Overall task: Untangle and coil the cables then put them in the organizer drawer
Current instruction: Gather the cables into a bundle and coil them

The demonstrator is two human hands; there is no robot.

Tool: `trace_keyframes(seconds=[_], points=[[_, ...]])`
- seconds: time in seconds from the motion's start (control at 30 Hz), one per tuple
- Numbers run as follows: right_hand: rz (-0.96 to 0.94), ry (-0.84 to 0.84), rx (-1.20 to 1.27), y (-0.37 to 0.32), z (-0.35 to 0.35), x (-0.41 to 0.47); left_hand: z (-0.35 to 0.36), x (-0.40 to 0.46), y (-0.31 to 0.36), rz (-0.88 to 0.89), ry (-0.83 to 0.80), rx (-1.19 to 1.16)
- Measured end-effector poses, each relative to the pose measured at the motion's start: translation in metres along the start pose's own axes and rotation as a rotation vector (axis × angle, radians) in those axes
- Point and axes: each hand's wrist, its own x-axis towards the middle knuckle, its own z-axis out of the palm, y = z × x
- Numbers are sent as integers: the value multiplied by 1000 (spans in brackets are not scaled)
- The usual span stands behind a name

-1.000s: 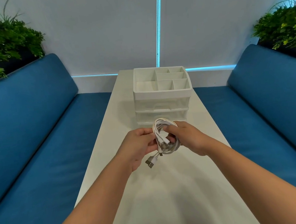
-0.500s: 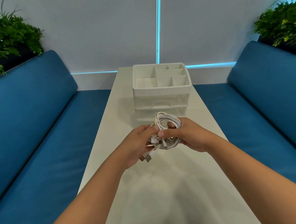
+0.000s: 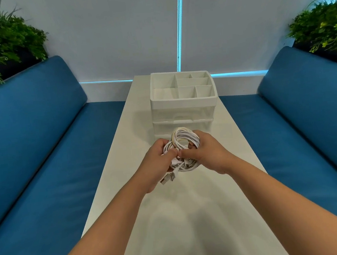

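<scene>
A bundle of white cables (image 3: pixel 185 139) is held up over the white table (image 3: pixel 192 217), just in front of the organizer. My left hand (image 3: pixel 158 163) grips its left side, and USB plugs (image 3: pixel 167 178) hang out below that hand. My right hand (image 3: pixel 207 152) grips the right side, fingers curled through the loops. Both thumbs meet at the bundle's middle. The white organizer (image 3: pixel 183 102) stands at the far end of the table, with open compartments on top and two clear drawers (image 3: pixel 183 117) below, both closed.
Blue sofa benches (image 3: pixel 43 160) run along both sides of the narrow table. Green plants (image 3: pixel 1 42) sit behind the backrests at the far left and far right. A white wall with a glowing blue strip (image 3: pixel 178 27) closes the far end.
The bundle has been turned in my hands and lifted slightly toward the organizer. My thumbs have come together at its middle. The plugs now hang lower on the left.
</scene>
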Motion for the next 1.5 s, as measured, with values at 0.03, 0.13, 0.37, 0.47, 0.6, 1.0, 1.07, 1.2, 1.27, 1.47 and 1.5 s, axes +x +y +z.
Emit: trace_keyframes(seconds=[0.03,0.13,0.37,0.47,0.6,1.0,1.07,1.2,1.27,1.47,1.5], points=[[-12,36,-49,1,2,0,-1,0,-1,2,-9,-3],[-40,169,-175,3,10,0,-2,0,2,25,-37,3],[-55,294,-136,2,19,0,-3,3,5,47,-30,-9],[-35,304,-98,1,20,0,-2,4,6,42,-11,-18],[39,221,-44,-1,17,-1,-2,2,9,32,4,-58],[-9,-52,-29,0,14,-7,-3,-1,2,26,76,-120],[-3,-55,-58,1,14,-7,-4,0,0,31,84,-100],[-2,-49,-110,5,11,-4,-2,0,-7,68,130,-71],[8,-12,-114,7,13,-3,0,0,-8,88,173,-43],[62,-69,25,5,13,-3,-3,2,-2,64,215,-29],[75,-123,72,4,10,-3,-4,1,-2,57,210,-27]])
